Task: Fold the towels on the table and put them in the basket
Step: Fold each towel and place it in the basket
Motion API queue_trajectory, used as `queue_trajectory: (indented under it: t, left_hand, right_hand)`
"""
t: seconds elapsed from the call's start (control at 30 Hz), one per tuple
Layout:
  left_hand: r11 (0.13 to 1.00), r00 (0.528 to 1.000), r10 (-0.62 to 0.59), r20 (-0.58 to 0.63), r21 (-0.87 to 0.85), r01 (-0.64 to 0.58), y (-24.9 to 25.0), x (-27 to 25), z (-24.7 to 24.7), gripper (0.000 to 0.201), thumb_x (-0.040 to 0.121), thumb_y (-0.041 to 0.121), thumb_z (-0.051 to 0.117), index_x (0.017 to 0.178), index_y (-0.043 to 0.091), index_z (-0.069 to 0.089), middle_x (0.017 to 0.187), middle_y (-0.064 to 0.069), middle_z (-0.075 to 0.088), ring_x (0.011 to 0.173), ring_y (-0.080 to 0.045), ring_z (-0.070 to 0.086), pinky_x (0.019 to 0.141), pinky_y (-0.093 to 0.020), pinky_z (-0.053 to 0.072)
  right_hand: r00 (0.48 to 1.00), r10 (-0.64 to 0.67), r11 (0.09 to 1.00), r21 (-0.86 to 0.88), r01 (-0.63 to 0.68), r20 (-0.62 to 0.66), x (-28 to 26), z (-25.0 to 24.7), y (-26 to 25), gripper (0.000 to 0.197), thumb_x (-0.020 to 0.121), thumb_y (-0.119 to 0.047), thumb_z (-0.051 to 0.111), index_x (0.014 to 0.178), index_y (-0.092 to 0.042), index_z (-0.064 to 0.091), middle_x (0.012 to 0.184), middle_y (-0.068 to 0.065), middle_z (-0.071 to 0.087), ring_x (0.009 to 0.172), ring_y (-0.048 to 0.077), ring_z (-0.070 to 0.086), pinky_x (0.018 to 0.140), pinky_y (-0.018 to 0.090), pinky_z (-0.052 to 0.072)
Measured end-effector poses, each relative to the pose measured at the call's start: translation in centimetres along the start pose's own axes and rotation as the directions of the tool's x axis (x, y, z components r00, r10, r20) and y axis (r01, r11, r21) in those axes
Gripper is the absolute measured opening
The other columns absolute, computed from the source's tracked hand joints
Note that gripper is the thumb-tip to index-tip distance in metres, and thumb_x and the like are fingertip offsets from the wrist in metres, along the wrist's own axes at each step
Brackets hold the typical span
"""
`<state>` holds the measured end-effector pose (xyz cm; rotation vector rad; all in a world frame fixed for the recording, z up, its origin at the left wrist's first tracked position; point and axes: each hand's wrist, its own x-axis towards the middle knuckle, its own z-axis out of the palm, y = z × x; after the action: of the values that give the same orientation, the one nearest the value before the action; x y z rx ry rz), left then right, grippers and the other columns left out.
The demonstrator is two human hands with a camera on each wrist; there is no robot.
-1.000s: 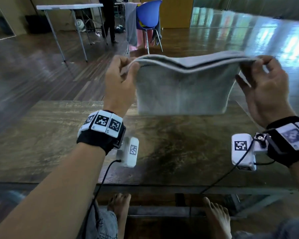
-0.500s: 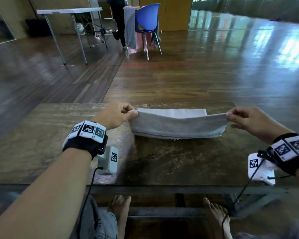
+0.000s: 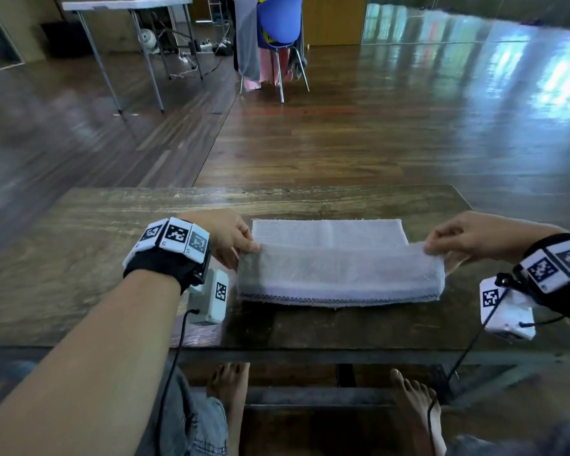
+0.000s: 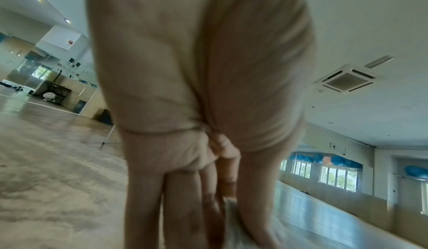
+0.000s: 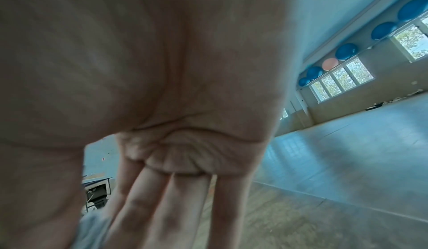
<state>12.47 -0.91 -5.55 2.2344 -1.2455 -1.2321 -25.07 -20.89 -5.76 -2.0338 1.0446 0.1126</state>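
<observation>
Grey towel point(image 3: 339, 278) lying folded on wooden table point(image 3: 79, 258), pinched at both ends by left hand point(image 3: 226, 236) and right hand point(image 3: 474, 235). Beyond, blue chair point(image 3: 278, 24) draped with cloths. Wrist views mostly blocked by palms.

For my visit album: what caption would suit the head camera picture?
Two hands, left and right, pinch a grey towel by its ends, folding it on a wooden table.

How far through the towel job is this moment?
Done: the grey towel lies on the table, already partly folded. In hand: the left hand and right hand pinch its ends, drawing a fold toward the person. Left: finishing the fold and basketing; no basket is in view.
</observation>
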Motion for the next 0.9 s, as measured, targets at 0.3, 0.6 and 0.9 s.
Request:
queue_trajectory:
  t: [0.3,0.6,0.9]
  left_hand:
    - [0.982,0.832,0.161,-0.53,0.166,-0.085,1.3,3.3,1.6,0.018,0.093,0.019,0.068,0.089,0.003,0.077,0.085,-0.009,0.074,0.076,-0.019,0.066,0.061,-0.024,0.044]
    - [0.967,0.849,0.151,-0.507,0.255,-0.02,0.1,5.7,2.0,0.017,0.092,0.023,0.07,0.091,0.008,0.078,0.101,-0.009,0.075,0.096,-0.024,0.068,0.072,-0.028,0.044]
    - [0.952,0.883,0.172,-0.437,0.304,-0.035,0.3,5.5,1.8,0.02,0.091,0.022,0.071,0.096,0.004,0.078,0.105,-0.014,0.075,0.1,-0.029,0.068,0.083,-0.038,0.054]
  right_hand:
    - [0.9,-0.142,0.973,-0.224,0.051,-0.412,5.5,0.6,-0.1,0.013,0.09,-0.035,0.072,0.081,-0.026,0.075,0.083,-0.005,0.073,0.079,0.013,0.066,0.073,0.03,0.046]
    - [0.932,-0.077,0.964,-0.267,-0.022,-0.355,8.3,1.8,0.2,0.007,0.092,-0.032,0.07,0.085,-0.03,0.068,0.098,0.002,0.07,0.093,0.022,0.063,0.082,0.032,0.043]
    - [0.926,-0.071,0.968,-0.248,-0.025,-0.37,8.9,2.2,0.1,0.006,0.091,-0.031,0.071,0.086,-0.029,0.069,0.115,0.006,0.069,0.105,0.026,0.063,0.095,0.04,0.049]
